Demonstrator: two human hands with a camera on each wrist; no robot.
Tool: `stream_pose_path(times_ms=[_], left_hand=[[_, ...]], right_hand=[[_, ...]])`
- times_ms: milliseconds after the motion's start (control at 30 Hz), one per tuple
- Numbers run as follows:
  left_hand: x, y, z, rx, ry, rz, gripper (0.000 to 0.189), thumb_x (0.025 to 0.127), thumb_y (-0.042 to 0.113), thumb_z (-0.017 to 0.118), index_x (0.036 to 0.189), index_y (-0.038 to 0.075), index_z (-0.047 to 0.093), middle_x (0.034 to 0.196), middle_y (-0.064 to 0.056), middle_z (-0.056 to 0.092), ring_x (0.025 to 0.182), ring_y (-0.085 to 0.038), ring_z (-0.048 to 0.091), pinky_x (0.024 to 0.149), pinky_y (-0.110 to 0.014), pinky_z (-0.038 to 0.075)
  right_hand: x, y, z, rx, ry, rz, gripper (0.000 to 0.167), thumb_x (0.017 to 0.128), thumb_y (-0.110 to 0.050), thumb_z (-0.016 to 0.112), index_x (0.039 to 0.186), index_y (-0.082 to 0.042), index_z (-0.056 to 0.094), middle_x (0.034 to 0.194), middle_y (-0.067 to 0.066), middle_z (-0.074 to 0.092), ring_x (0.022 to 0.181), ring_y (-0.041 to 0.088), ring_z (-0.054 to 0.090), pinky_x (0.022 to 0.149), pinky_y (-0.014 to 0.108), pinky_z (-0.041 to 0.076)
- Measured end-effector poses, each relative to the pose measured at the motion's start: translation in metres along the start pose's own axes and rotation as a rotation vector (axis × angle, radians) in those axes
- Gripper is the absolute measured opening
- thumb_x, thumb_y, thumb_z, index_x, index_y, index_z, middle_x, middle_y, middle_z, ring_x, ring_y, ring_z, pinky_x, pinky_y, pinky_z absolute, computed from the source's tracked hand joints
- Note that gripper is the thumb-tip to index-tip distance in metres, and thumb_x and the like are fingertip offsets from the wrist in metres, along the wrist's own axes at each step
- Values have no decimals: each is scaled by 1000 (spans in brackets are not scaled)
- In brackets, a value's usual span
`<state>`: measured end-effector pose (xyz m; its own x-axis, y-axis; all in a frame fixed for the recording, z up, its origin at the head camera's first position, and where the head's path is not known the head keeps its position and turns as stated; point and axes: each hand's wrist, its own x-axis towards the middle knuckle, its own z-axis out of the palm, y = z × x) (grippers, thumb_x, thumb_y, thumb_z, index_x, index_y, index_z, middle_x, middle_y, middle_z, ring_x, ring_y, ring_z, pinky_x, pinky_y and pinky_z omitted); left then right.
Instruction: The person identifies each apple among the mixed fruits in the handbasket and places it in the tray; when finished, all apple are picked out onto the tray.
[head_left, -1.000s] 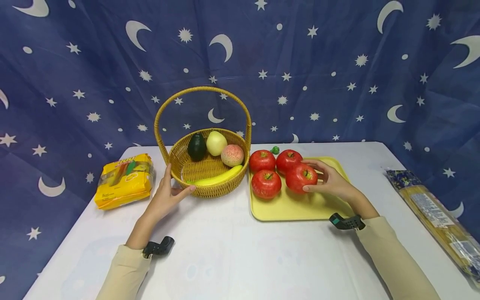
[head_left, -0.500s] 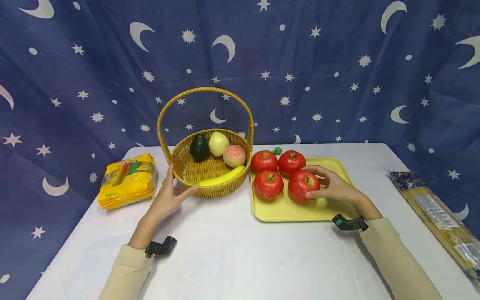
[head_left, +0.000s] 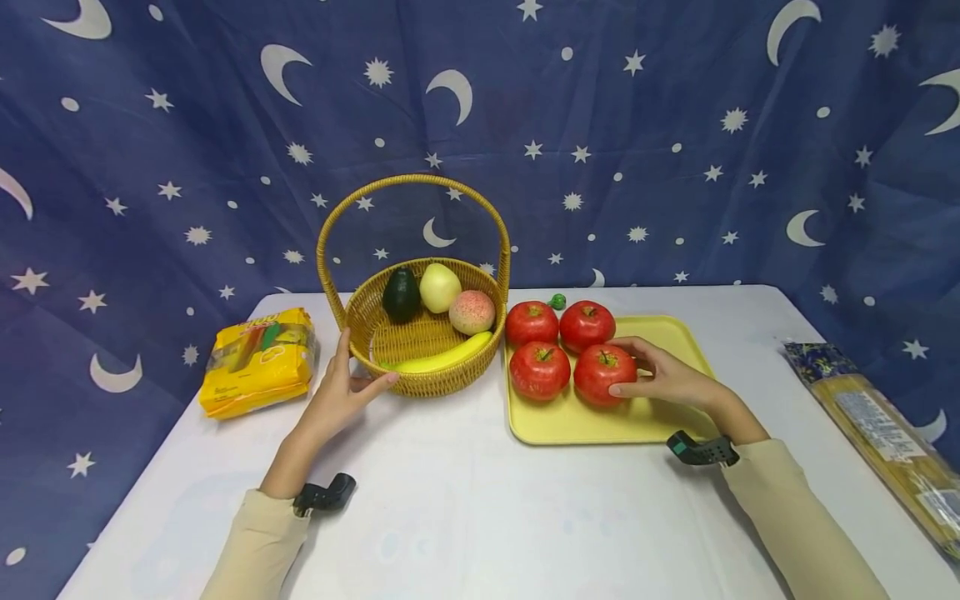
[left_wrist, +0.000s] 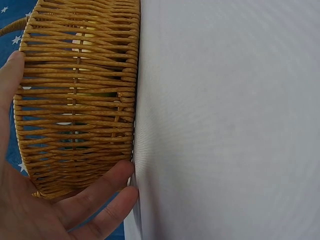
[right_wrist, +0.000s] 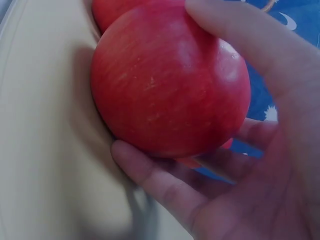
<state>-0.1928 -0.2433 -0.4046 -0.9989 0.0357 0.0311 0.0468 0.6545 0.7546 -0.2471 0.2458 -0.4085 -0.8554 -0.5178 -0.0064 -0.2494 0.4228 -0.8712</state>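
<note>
In the head view, my right hand [head_left: 663, 379] holds a red apple [head_left: 602, 375] at the front of the yellow tray [head_left: 585, 425]. Thumb and fingers wrap the same apple [right_wrist: 170, 80] in the right wrist view, close over the tray surface. Three more red apples, one of them the front-left apple [head_left: 539, 371], sit beside it. My left hand [head_left: 333, 404] rests spread against the wicker basket [head_left: 431, 383], thumb by its front rim. Inside lie an avocado [head_left: 401, 296], a pale yellow-green pear [head_left: 440, 288], a peach [head_left: 472, 312] and a banana [head_left: 442, 357].
A yellow food packet [head_left: 258, 364] lies left of the basket. Along the right table edge is a long clear bag [head_left: 873, 425] of what looks like dry noodles. A small green object [head_left: 557, 302] sits behind the apples. A star-patterned blue cloth [head_left: 480, 125] hangs behind.
My right hand has lowered the apple slightly toward the tray, in front of the back apples. The left hand stays at the basket. The head view has shifted a little.
</note>
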Motion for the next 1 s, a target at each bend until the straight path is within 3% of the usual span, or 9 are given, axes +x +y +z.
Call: stream_pose_path(times_ms=[367, 467, 733, 1000], left_hand=[[0, 1, -3, 5, -6, 5, 111, 91, 51, 63, 154, 15, -20, 155, -34, 8, 115, -42, 59, 95, -54, 48], [-1, 1, -4, 7, -5, 2, 111, 91, 51, 63, 154, 15, -20, 155, -34, 8, 115, -43, 59, 95, -54, 48], [-2, 0, -5, -3, -7, 7, 111, 91, 50, 64, 154, 16, -21, 156, -34, 7, 116, -43, 58, 97, -55, 47], [-8, -2, -7, -14, -2, 3, 110, 92, 49, 64, 153, 15, -21, 156, -34, 3, 115, -43, 59, 100, -56, 43]], right_hand=[[4, 0, 3, 6, 58, 14, 69, 84, -18, 77, 139, -1, 39, 139, 18, 44, 122, 40, 49, 98, 50, 47], [5, -1, 3, 14, 55, 28, 66, 85, -19, 76, 136, -1, 39, 140, 18, 44, 120, 40, 51, 98, 49, 46], [2, -4, 1, 14, 2, 12, 68, 87, -20, 74, 142, -3, 37, 145, 18, 40, 130, 41, 41, 105, 60, 37], [0, -3, 4, 11, -8, -11, 68, 87, -20, 75, 143, -6, 39, 139, 14, 46, 128, 35, 44, 105, 57, 39]])
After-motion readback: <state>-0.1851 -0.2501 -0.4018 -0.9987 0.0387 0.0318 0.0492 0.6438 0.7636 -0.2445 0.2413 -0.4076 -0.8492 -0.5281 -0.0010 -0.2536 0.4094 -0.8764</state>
